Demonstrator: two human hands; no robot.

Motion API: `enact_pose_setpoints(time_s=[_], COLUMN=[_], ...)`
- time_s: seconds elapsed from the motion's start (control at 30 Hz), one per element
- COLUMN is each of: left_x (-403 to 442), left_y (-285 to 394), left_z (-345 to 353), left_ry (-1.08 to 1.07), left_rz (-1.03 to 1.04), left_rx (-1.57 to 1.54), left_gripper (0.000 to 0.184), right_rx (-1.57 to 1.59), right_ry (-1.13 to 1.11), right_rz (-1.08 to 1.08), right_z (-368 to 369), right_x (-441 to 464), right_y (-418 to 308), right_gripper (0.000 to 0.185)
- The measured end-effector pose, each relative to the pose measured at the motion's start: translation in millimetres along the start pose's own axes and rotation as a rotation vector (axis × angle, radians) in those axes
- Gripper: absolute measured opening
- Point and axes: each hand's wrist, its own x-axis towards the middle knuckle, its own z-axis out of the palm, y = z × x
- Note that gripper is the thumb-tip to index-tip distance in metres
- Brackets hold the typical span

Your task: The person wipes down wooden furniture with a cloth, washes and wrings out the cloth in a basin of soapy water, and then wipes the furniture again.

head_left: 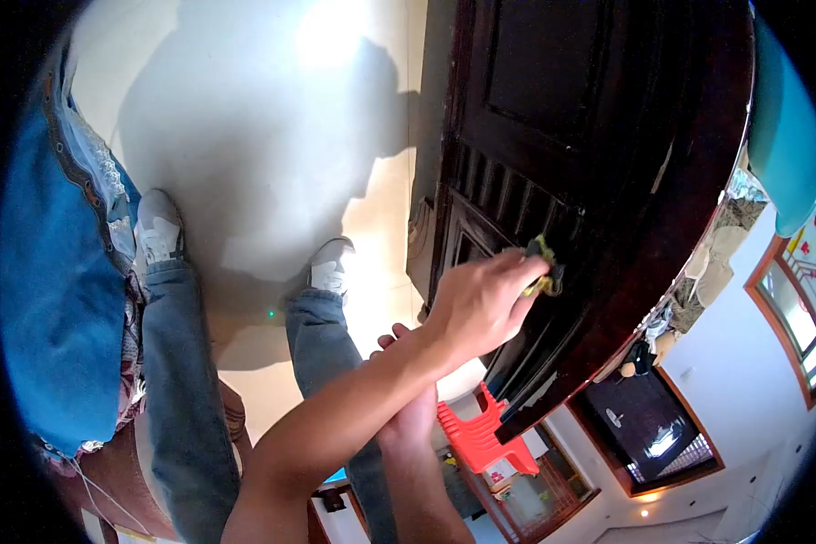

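My left hand point(485, 304) is closed around a crumpled yellow-and-dark cloth point(544, 270). The cloth is against, or very close to, the dark glossy wooden panel point(539, 82), which has carved panels and grooves. My left forearm crosses over my right arm. Below that crossing is my right hand point(410, 419), partly covered by the left forearm. Its fingertips show past the forearm's far side, somewhat apart, with nothing visible in them. Whether the right hand touches the left forearm, I cannot tell.
A red plastic stool point(488, 433) stands beyond the panel's lower end. Blue fabric with lace trim point(63, 299) lies at the left. My grey shoes point(333, 265) rest on the pale floor point(245, 181). A teal object point(787, 118) is at the upper right.
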Motion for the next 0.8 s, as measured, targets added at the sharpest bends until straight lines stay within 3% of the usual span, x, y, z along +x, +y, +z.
enact_pose_setpoints(time_s=[0.07, 0.13, 0.17, 0.2, 0.27, 0.3, 0.4, 0.47, 0.53, 0.63, 0.73, 0.8], left_x=[-11.0, 1.5, 9.4, 23.8, 49.8, 52.7, 19.5, 3.4, 16.2, 52.9, 51.3, 21.2], left_y=[-4.9, -14.1, -16.5, -22.1, -21.2, -23.2, -28.1, -29.9, -26.6, -19.5, -23.9, -29.6], left_z=[-6.8, -10.5, -9.3, -6.1, -8.8, -9.7, -14.5, -14.2, -19.1, -18.6, -13.2, -8.6], left_ry=[-0.117, -0.037, 0.040, 0.185, 0.261, 0.226, -0.189, -0.102, -0.156, 0.181, 0.206, -0.002], left_rz=[-0.055, -0.063, -0.179, -0.106, -0.068, -0.071, -0.098, -0.046, -0.020, -0.002, 0.024, -0.017], left_rx=[0.079, 0.061, 0.029, 0.017, -0.030, -0.011, 0.063, 0.029, 0.124, 0.074, 0.057, 0.035], left_gripper=[0.019, 0.020, 0.020, 0.020, 0.021, 0.022, 0.022, 0.022, 0.023, 0.021, 0.021, 0.019], right_rx=[0.045, 0.021, 0.008, 0.003, -0.005, 0.047, 0.083, 0.045, 0.024, -0.006, -0.053, -0.060], right_ry=[0.039, -0.014, -0.040, -0.028, 0.005, 0.018, 0.027, 0.019, 0.000, 0.039, 0.088, 0.113], right_rz=[0.027, 0.043, 0.048, 0.045, 0.037, 0.050, 0.078, 0.098, 0.090, 0.072, 0.091, 0.114], right_z=[-4.4, -16.0, -20.4, -15.8, 0.2, 4.2, 11.6, 4.9, 6.5, 14.7, 12.4, 11.6], right_x=[0.7, 7.6, 11.0, 11.3, 8.0, 7.9, 6.9, 5.7, 11.0, 7.0, 6.2, 9.2], right_y=[5.4, 8.5, 8.3, 4.7, -6.6, -10.3, -10.7, -2.5, 1.9, -6.1, -8.5, -3.2], right_gripper=[0.038, 0.038, 0.037, 0.037, 0.035, 0.028, 0.029, 0.031, 0.036, 0.036, 0.037, 0.037])
